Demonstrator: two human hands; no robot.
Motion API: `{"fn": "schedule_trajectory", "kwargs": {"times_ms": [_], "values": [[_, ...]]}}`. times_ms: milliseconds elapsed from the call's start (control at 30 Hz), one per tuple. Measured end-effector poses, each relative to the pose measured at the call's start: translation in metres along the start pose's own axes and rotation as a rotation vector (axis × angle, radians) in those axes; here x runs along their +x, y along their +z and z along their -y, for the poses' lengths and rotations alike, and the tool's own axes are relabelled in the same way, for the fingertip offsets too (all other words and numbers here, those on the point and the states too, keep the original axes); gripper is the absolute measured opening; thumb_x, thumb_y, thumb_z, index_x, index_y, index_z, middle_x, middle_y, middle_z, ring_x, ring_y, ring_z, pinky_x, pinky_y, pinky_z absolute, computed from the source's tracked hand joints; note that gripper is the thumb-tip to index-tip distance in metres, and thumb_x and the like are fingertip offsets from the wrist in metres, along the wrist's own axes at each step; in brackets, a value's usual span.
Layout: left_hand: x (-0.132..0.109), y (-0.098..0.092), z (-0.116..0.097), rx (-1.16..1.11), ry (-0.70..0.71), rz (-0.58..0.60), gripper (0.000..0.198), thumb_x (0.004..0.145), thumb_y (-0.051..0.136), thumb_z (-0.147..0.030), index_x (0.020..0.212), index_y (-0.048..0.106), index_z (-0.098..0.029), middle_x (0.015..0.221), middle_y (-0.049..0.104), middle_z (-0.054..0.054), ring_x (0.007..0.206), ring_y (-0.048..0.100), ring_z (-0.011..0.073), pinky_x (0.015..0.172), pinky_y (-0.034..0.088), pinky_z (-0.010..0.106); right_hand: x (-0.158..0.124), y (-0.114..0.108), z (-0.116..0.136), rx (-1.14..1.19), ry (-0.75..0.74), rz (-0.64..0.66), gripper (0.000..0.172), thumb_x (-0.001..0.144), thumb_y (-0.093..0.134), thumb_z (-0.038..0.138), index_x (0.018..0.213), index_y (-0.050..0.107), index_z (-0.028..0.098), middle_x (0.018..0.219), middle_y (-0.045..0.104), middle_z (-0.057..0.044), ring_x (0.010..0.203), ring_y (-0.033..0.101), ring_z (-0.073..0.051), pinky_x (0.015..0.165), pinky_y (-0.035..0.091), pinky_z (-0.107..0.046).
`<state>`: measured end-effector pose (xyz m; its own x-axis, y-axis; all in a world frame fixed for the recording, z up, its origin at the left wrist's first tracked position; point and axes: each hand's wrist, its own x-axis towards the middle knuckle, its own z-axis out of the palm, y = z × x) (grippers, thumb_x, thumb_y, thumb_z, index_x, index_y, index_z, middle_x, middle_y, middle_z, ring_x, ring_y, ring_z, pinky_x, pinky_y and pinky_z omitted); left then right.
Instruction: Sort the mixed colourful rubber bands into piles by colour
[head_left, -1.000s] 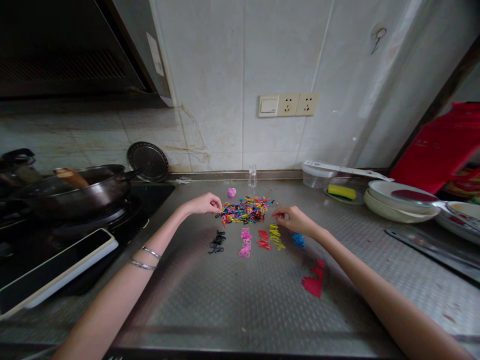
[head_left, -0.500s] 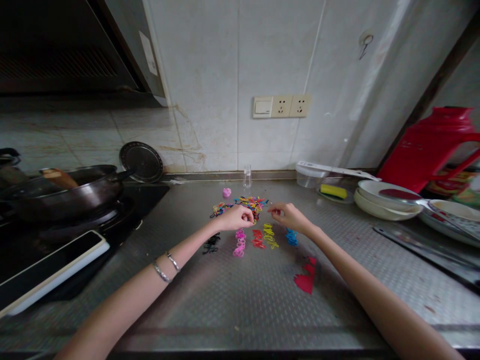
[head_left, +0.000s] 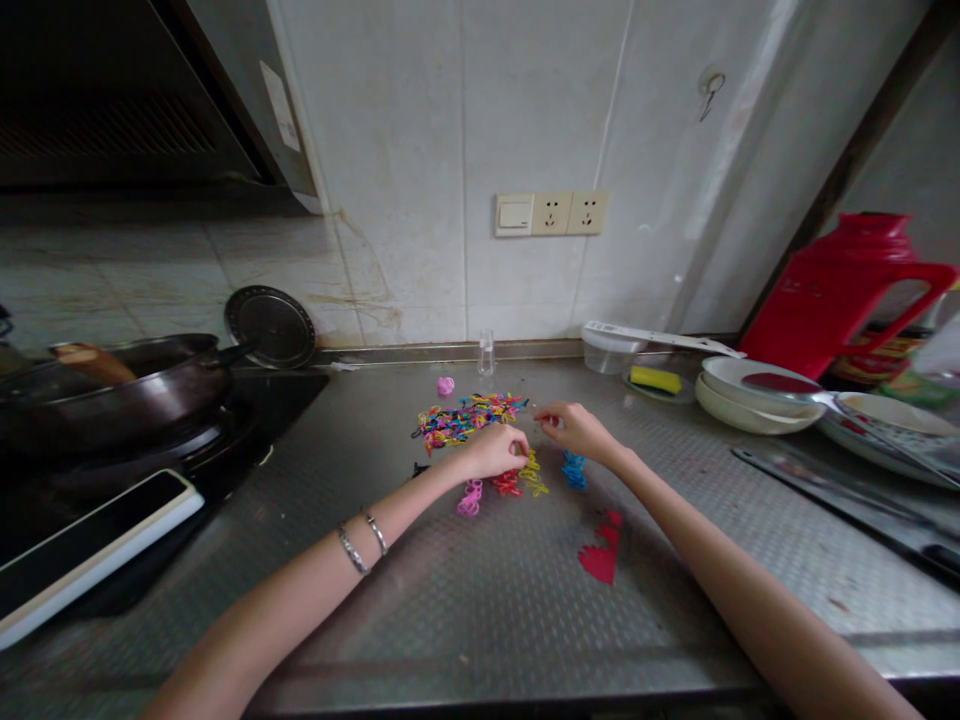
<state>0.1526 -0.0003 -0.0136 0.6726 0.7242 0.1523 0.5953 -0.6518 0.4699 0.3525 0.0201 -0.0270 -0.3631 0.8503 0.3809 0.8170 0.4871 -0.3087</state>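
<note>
The person's left hand (head_left: 496,452), two silver-coloured metal bracelets (head_left: 364,545) on its forearm, reaches across the near edge of a heap of small multicoloured loops (head_left: 472,415) on a grey textured metal counter (head_left: 420,620). Its fingers bend inward over a cluster of red loops (head_left: 508,485) and a cluster of yellow loops (head_left: 535,478); whether they grasp a loop cannot be told. The right hand (head_left: 571,430), thumb and forefinger drawn close, hangs just right of the heap, above and beside a cluster of blue loops (head_left: 574,470); whether it pinches anything is too small to tell. The left hand and wrist stand in the line of sight, covering most of a cluster of black loops (head_left: 421,469) and part of a cluster of pink loops (head_left: 470,498).

Behind the heap sit a pink rounded lump (head_left: 445,386) and a small clear bottle-shaped vessel (head_left: 486,355), near the tiled wall. A flat red jagged-edged piece (head_left: 598,563) lies nearer, inside the right forearm. Farther right are a clear plastic tub (head_left: 609,357), a yellow sponge (head_left: 655,380) on a clear dish, stacked white bowls (head_left: 742,408) and a large red flask with a handle (head_left: 821,295). At left, a dark metal pan (head_left: 157,375) rests on the stove, and a white slab with a glossy black top (head_left: 112,540) overlaps the stove's near edge.
</note>
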Motion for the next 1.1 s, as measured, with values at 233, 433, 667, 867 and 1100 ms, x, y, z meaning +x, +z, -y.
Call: {"fn": "schedule_trajectory", "kwargs": {"times_ms": [233, 433, 667, 867, 1100], "values": [[-0.025, -0.028, 0.042, -0.096, -0.109, -0.094, 0.023, 0.069, 0.057, -0.032, 0.078, 0.065, -0.012, 0.052, 0.051, -0.002, 0.047, 0.041, 0.0074, 0.048, 0.027, 0.019, -0.002, 0.002, 0.0, -0.016, 0.021, -0.013, 0.021, 0.075, 0.048, 0.021, 0.086, 0.065, 0.021, 0.09, 0.066, -0.003, 0.081, 0.059, -0.015, 0.073, 0.043, -0.022], [-0.055, -0.06, 0.094, -0.132, -0.27, -0.19, 0.029, 0.068, 0.057, -0.037, 0.077, 0.065, -0.01, 0.047, 0.048, -0.003, 0.043, 0.037, 0.007, 0.045, 0.024, 0.02, 0.0, 0.011, 0.008, -0.019, -0.01, 0.048, 0.022, 0.074, 0.05, 0.023, 0.091, 0.064, 0.022, 0.09, 0.065, -0.003, 0.081, 0.058, -0.015, 0.073, 0.043, -0.023], [-0.071, -0.084, 0.109, -0.237, -0.35, -0.18, 0.03, 0.066, 0.057, -0.037, 0.074, 0.065, -0.008, 0.057, 0.058, 0.003, 0.048, 0.046, 0.0093, 0.047, 0.031, 0.02, 0.003, 0.022, 0.028, -0.087, -0.009, 0.064, 0.023, 0.075, 0.053, 0.037, 0.089, 0.065, 0.023, 0.093, 0.061, -0.005, 0.094, 0.052, -0.018, 0.08, 0.041, -0.026], [-0.074, -0.082, 0.111, -0.223, -0.332, -0.167, 0.03, 0.066, 0.056, -0.037, 0.073, 0.066, -0.01, 0.057, 0.059, 0.002, 0.048, 0.045, 0.009, 0.046, 0.03, 0.02, 0.005, 0.03, 0.039, -0.144, 0.024, 0.043, 0.021, 0.079, 0.049, 0.036, 0.084, 0.065, 0.024, 0.093, 0.058, -0.005, 0.096, 0.048, -0.018, 0.078, 0.04, -0.025], [-0.075, -0.081, 0.117, -0.212, -0.3, -0.143, 0.028, 0.066, 0.056, -0.035, 0.072, 0.067, -0.01, 0.057, 0.06, 0.003, 0.05, 0.046, 0.0094, 0.048, 0.032, 0.02, 0.005, 0.028, 0.043, -0.189, 0.01, 0.073, 0.018, 0.081, 0.047, 0.027, 0.084, 0.064, 0.022, 0.092, 0.058, -0.005, 0.096, 0.047, -0.016, 0.076, 0.039, -0.021]]}}
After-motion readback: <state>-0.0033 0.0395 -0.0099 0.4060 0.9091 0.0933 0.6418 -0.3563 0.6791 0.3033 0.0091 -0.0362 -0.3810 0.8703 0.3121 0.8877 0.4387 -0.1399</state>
